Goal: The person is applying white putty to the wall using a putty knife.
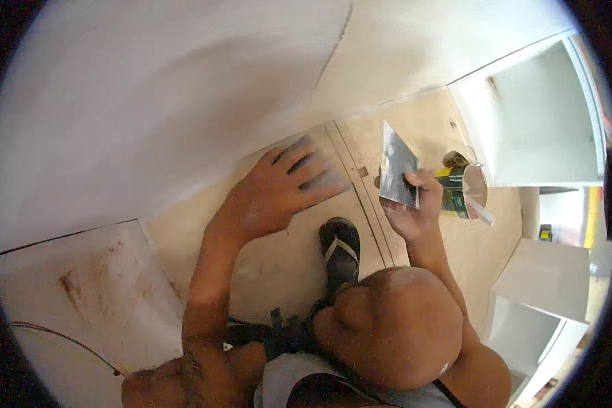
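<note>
The right hand (417,205) had its grip closed on a flat metal blade (398,163), the thumb lying across its lower edge; just to the right of that hand was a green-and-yellow tub (451,194), a pale stick (481,211) at its mouth; the left hand (266,192) reached out, fingers parted, over a blurred grey flat piece (328,181); whether its grip had hold of that, I could not tell; a dark sandal (340,246) showed between the forearms.
</note>
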{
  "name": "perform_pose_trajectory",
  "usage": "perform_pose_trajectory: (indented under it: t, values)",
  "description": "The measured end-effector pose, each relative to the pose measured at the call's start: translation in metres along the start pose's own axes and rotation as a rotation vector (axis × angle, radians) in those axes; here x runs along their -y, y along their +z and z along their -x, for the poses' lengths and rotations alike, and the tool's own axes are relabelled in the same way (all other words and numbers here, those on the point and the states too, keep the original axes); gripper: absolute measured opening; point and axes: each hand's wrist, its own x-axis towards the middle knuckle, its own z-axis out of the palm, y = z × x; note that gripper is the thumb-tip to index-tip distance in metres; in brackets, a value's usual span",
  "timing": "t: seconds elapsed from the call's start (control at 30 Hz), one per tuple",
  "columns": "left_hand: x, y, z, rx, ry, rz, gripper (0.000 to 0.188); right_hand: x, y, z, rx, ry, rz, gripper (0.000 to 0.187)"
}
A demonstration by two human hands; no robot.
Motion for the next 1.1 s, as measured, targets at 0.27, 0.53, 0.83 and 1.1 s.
perform_pose_trajectory:
  t: [0.27, 0.53, 0.83, 1.1]
  values:
    - [0.034, 0.018, 0.063, 0.402, -0.479, 0.052, 0.049, -0.080, -0.112, -0.100, -0.429, -0.089, 0.201, 0.022]
    - [0.039, 0.004, 0.082, 0.265, -0.500, 0.160, 0.048, -0.139, -0.144, -0.180, -0.499, -0.191, 0.105, 0.015]
    - [0.043, 0.006, 0.103, 0.237, -0.495, 0.142, 0.053, -0.126, -0.123, -0.192, -0.496, -0.216, 0.175, 0.019]
    - [0.056, -0.003, 0.099, 0.188, -0.493, 0.206, 0.051, -0.067, 0.021, -0.133, -0.388, -0.346, 0.301, 0.013]
